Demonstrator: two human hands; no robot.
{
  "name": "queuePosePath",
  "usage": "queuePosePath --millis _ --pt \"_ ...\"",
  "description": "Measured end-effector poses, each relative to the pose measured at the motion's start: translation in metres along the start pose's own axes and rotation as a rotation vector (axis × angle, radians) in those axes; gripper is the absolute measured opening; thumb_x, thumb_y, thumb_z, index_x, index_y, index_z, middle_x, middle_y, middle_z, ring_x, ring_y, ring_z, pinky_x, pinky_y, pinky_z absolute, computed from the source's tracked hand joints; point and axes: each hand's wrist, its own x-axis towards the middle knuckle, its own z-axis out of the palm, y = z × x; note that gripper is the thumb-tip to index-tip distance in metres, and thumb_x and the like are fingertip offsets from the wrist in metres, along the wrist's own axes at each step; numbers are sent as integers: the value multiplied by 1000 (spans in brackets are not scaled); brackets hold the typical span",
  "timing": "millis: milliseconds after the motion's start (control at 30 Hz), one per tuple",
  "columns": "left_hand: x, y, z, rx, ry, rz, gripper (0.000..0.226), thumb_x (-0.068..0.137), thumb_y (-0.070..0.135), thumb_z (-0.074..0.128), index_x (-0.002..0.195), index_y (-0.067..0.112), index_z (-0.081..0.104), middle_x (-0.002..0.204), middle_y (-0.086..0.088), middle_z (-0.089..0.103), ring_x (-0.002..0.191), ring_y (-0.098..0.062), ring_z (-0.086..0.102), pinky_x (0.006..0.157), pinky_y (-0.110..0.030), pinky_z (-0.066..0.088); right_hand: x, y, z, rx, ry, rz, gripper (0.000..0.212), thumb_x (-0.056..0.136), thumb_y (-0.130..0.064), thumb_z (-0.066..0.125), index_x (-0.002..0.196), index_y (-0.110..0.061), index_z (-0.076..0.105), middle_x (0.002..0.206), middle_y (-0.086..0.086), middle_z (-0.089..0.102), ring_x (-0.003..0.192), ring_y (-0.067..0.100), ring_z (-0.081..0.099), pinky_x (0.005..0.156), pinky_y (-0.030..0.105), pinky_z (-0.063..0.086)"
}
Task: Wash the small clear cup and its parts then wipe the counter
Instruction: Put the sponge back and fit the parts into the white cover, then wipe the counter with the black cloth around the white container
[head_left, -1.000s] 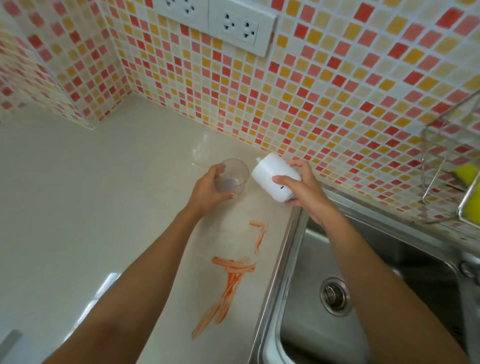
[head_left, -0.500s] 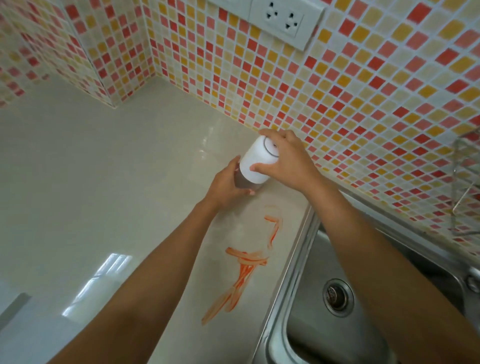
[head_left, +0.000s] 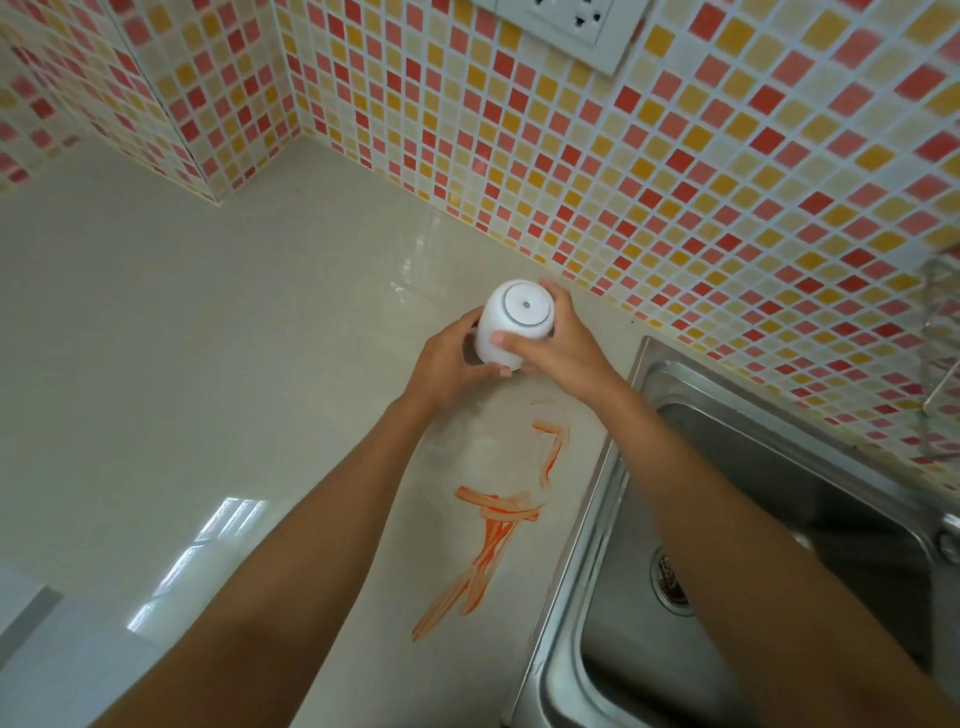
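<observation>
A white cylindrical part (head_left: 511, 325) stands upright near the back of the cream counter (head_left: 208, 389), its round top facing me. My right hand (head_left: 558, 345) wraps its right side, thumb across the front. My left hand (head_left: 449, 366) curls around its lower left side. The small clear cup is hidden under the white part and my hands. Orange smears (head_left: 491, 519) streak the counter in front of my hands, close to the sink edge.
A steel sink (head_left: 727, 545) with a drain (head_left: 670, 579) lies to the right. Mosaic tile wall (head_left: 623, 182) runs behind, with a white power socket (head_left: 566, 26) at the top. A wire rack (head_left: 940, 332) shows at the right edge.
One second ago my left hand held the clear cup and my right held the white part apart. The white part came down over the cup, and both hands now grip it.
</observation>
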Motion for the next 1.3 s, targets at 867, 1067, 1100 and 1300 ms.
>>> queuePosePath --millis 867,1067,1100,1300 --pt "-116 56 50 667 1 134 60 90 26 61 141 6 38 139 -16 48 124 -34 48 104 -42 40 -153 87 -25 -431 331 35 77 97 -61 32 156 -18 8 163 2 11 150 20 7 122 45 9" --pt "-134 133 110 846 -111 520 64 102 43 33 153 14 8 161 -5 0 149 -24 -2 121 -39 2 -232 120 -68 -583 470 38 72 100 -57 22 156 -16 1 163 -2 -1 149 15 -8 119 34 -8" --pt "-136 147 121 852 -104 578 65 102 45 28 153 15 2 159 -2 -8 148 -22 -9 121 -38 -2 -244 122 -80 -588 519 32 72 100 -57 22 156 -16 1 163 -2 -1 149 14 -8 120 34 -8" --pt "-135 237 187 866 18 855 66 102 49 18 153 14 -5 160 -5 -11 148 -20 -13 120 -36 -7 -317 98 -167 -582 957 -250 59 103 -44 31 152 -11 29 160 3 23 149 13 14 121 30 12"
